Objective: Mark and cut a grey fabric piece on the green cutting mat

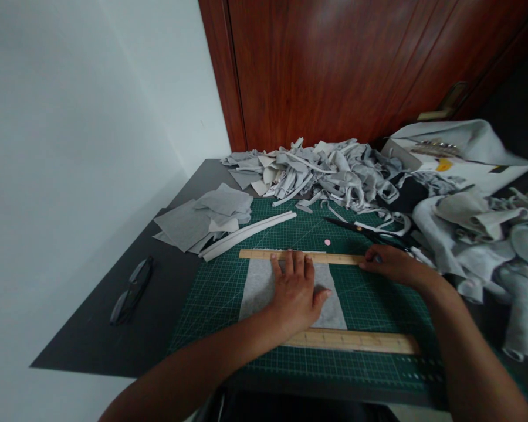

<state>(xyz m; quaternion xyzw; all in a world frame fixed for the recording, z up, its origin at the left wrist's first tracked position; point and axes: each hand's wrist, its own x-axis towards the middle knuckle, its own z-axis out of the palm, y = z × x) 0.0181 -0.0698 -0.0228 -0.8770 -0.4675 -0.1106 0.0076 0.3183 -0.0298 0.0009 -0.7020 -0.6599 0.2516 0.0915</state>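
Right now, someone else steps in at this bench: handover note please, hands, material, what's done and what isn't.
Left hand: flat, palm down on the grey felt piece, fingertips at the upper wooden ruler.
Right hand: at the right end of that ruler; whether it holds anything is hard to tell.
Felt lies on the green cutting mat, between the upper ruler and a lower wooden ruler.
Scissors lie on the mat behind the right hand.
Done, apparently: felt laid out, rulers set. Scrap pile at the back.
No cut visible on this piece.
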